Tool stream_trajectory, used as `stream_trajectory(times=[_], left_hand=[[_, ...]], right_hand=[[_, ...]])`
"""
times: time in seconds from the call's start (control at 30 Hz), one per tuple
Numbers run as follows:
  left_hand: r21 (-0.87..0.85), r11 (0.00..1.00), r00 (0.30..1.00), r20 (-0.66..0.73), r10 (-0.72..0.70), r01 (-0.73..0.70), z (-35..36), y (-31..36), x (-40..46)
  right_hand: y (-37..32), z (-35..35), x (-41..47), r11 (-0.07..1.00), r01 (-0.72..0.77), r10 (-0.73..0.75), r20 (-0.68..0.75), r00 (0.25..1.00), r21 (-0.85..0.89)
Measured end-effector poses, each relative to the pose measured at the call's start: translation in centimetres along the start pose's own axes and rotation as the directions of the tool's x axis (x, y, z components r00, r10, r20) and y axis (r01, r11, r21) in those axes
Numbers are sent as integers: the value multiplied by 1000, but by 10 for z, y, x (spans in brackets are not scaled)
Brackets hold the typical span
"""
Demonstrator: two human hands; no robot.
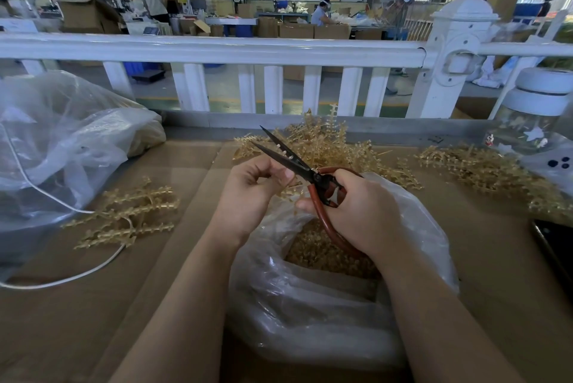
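Observation:
My right hand [356,212] grips the red handles of a pair of black-bladed scissors [288,159], whose blades stand apart and point up and to the left. My left hand [251,187] pinches a thin golden plastic sprig [290,192] that runs between the blades. Both hands hover over an open clear plastic bag [310,305] holding many small golden cut pieces [319,255].
Piles of golden plastic sprigs lie behind the hands [328,140], at the right [483,168] and at the left [130,215]. A large clear bag [62,140] and white cable [62,280] sit left. A glass jar [533,122] and black phone [555,246] sit right. A white railing [217,49] borders the cardboard-covered table [93,320].

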State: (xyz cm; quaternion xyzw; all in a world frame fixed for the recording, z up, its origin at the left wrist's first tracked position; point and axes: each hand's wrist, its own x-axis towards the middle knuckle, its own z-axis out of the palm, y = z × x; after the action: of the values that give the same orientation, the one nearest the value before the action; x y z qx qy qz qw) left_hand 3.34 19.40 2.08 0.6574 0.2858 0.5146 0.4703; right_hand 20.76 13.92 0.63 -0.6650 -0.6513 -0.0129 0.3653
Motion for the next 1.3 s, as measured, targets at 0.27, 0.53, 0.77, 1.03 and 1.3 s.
stream_trajectory(times=[0.27,0.53,0.77,1.03,1.3], left_hand=[[-37,997,996,-56,73,-75,3,-1,-1],[-27,995,991,-98,93,-96,4,-4,1],[-93,994,994,-98,52,-61,7,5,-1],[45,999,994,-101,34,-29,6,3,-1],[107,991,994,-74,82,-74,6,3,-2]], right_hand=[[-1,0,0,1000,-4,4,-8,1000,-15],[0,-1,0,1000,-9,8,27,1000,17],[-1,-1,1,1000,-15,15,24,1000,22],[-2,-2,1,1000,-2,2,13,1000,-22],[0,-2,2,1000,-5,5,26,1000,-30]])
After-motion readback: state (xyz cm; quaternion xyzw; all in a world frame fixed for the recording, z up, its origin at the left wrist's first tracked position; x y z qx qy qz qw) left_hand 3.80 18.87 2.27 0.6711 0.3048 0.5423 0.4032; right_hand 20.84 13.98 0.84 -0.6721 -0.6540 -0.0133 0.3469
